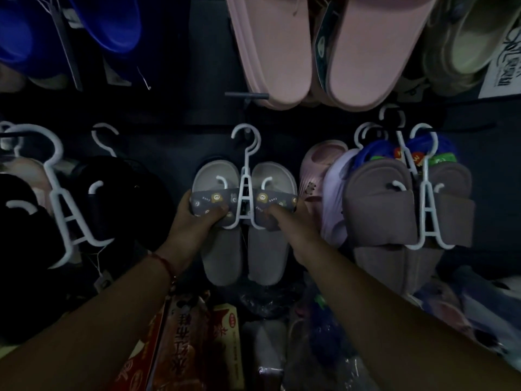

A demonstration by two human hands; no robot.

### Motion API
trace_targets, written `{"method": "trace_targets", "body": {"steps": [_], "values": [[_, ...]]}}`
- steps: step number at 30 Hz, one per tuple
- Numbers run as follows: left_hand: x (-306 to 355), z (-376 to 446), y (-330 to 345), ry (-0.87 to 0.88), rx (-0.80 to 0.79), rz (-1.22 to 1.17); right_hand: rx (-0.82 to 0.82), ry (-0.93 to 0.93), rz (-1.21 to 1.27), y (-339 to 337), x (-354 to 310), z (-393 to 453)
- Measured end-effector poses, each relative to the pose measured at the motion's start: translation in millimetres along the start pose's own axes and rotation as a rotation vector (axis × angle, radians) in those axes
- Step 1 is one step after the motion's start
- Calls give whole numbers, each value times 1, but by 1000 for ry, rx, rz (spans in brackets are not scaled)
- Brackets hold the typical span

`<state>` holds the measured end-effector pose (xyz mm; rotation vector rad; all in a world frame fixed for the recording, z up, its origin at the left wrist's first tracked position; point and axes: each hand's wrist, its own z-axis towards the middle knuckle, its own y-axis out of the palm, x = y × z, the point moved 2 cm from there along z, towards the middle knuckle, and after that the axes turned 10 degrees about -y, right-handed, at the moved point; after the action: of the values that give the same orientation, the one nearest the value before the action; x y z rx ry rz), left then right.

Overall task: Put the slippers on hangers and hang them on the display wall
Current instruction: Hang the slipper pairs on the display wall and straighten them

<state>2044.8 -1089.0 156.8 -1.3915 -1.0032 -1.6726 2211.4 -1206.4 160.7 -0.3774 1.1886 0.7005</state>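
Two hands' grip, left hand point(194, 218) and right hand point(293, 224), around grey slippers point(245, 249) on white hanger point(245, 176), fingertips hidden behind straps.

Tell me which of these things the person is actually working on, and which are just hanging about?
In the job:
- grey slippers
- white hanger
- left hand
- right hand

Just around:
- pink slippers
- blue slippers
- brown slippers
- printed bag
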Motion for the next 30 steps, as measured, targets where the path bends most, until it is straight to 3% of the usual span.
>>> {"method": "trace_targets", "body": {"steps": [3, 8, 15, 22, 25, 30], "values": [[3, 7, 2, 62, 1, 61, 6, -12, -42, 3, -3, -1], [2, 5, 9, -12, -7, 63, 45, 15, -67, -3, -5, -1], [7, -13, 0, 30, 61, 155, -49, 7, -111, 2, 2, -1], [5, -46, -19, 334, -96, 372, -60, -125, -312, -7, -25, -27], [6, -63, -31, 327, -221, 442, -85, -217, -422, -5, -49, -50], [37, -120, -65, 479, -219, 760, -244, -373, -618, 18, -82, -93]]}}
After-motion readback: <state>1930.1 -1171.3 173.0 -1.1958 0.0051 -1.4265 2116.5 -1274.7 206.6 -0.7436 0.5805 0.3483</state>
